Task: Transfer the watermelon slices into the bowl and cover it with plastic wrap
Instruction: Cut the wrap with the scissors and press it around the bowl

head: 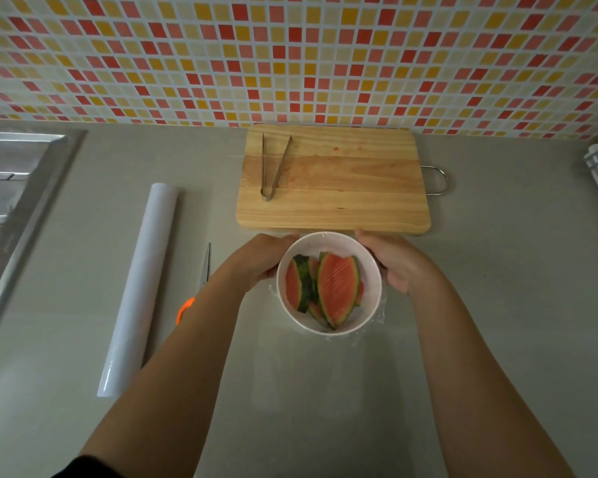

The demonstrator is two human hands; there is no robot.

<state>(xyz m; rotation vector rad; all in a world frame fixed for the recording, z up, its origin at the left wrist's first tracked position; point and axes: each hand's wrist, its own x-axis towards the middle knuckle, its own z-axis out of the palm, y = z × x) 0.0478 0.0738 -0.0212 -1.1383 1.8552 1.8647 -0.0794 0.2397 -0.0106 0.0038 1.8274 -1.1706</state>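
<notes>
A white bowl (pixel 370 298) stands on the grey counter just in front of the wooden cutting board (pixel 346 188). Several watermelon slices (pixel 337 288) lie inside it under a sheet of clear plastic wrap (pixel 377 317) stretched over the rim, with crinkled edges showing around the lower sides. My left hand (pixel 259 260) cups the bowl's left side and my right hand (pixel 397 267) cups its right side, both pressing against the wrapped wall.
Metal tongs (pixel 273 167) lie on the left part of the board. A white roll of plastic wrap (pixel 139 288) lies to the left, with orange-handled scissors (pixel 201 281) beside it. A steel sink (pixel 11 201) is at far left, a tiled wall behind.
</notes>
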